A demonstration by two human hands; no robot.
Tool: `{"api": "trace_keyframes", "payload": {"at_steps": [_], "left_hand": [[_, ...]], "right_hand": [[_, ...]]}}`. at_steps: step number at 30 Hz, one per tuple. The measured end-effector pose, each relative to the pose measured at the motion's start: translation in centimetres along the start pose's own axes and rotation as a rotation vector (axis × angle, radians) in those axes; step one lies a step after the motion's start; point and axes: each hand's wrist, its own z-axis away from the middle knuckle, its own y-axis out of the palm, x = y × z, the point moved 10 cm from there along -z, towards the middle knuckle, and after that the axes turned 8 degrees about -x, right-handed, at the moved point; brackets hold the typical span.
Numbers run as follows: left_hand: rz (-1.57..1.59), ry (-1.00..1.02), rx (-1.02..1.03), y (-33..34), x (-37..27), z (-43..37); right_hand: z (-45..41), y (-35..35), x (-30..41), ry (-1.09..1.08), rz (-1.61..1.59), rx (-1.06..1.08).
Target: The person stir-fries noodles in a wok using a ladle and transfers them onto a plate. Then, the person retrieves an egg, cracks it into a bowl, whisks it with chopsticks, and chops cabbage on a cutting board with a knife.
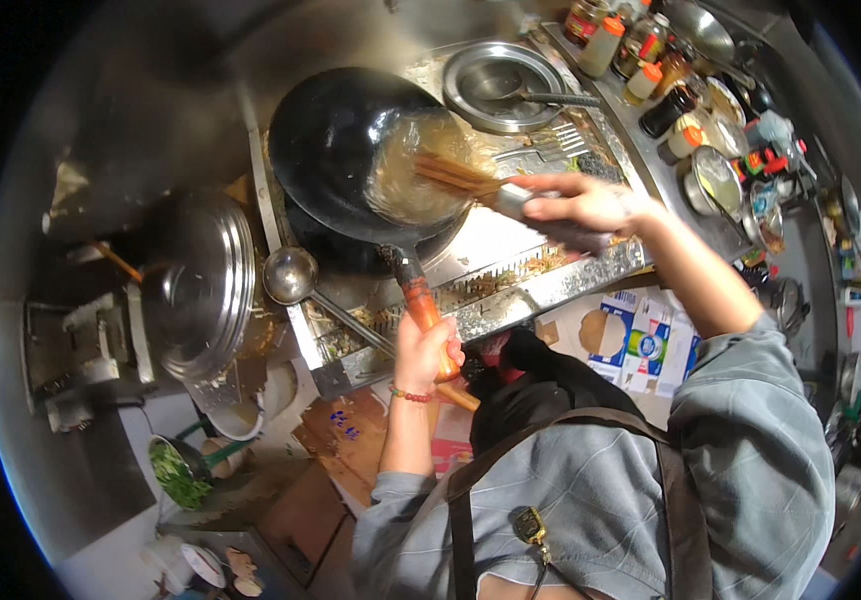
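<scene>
My left hand grips the orange-brown wooden handle of a black wok. The wok rests over the stove, its rim tilted towards the right. In my right hand is a bamboo wok brush with a silvery band; motion blurs the hand and the brush's grip. The bristles reach into cloudy, brownish water swirling in the right side of the wok. A steel ladle lies left of the handle, its long shaft passing behind my left hand to a wooden end.
A steel basin holding another ladle stands behind the wok. Food scraps litter the stove top. Sauce bottles and bowls crowd the right counter. At left are a large steel pot and a container of greens.
</scene>
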Motion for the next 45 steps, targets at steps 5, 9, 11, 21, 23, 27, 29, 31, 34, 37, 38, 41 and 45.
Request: {"api": "trace_keyframes", "payload": {"at_steps": [5, 9, 11, 21, 23, 27, 29, 31, 34, 37, 38, 41, 45], "left_hand": [[-0.220, 0.057, -0.049, 1.4, -0.7, 0.5], [-0.361, 0.065, -0.097, 2.1, -1.0, 0.8], [-0.398, 0.074, -0.129, 1.9, -1.1, 1.0], [-0.715, 0.098, -0.332, 3.2, -0.9, 2.1], [-0.772, 0.128, -0.335, 4.1, -1.5, 2.0], [-0.784, 0.134, -0.350, 4.5, -1.5, 1.8], [-0.781, 0.118, -0.398, 4.9, -1.2, 2.4], [-0.918, 0.111, -0.430, 5.8, -1.1, 2.4], [-0.934, 0.177, -0.423, 5.7, -1.1, 2.2], [-1.011, 0.238, -0.439, 5.2, -1.3, 2.7], [-1.151, 0.375, -0.419, 6.1, -2.4, 2.6], [-1.282, 0.508, -0.378, 6.7, -2.9, 2.8], [-1.243, 0.445, -0.382, 4.2, -2.6, 2.6]], "right_hand": [[-6.8, 9.6, 1.3, -0.025, -0.421, 0.293], [-13.9, 7.2, -1.2, 0.080, -0.555, 0.167], [-13.7, 5.6, -2.0, 0.071, -0.571, 0.079], [-6.9, 5.2, -0.2, -0.226, -0.561, 0.236], [-8.0, 5.5, -0.9, -0.248, -0.618, 0.270], [-9.5, 5.3, -5.8, 0.252, -1.104, 0.258], [-3.9, 4.0, 0.0, -0.403, -0.749, 0.339], [-8.7, 5.3, -4.1, -0.074, -0.879, 0.406], [-11.8, 3.0, -9.7, 0.303, -1.187, -0.122], [-6.8, 4.8, -5.9, -0.077, -0.910, 0.259], [-5.9, 5.2, -5.2, -0.229, -0.655, 0.300], [-11.3, 1.8, -12.0, 0.142, -1.005, -0.155], [-6.6, 5.2, -8.4, -0.160, -0.629, 0.082]]}}
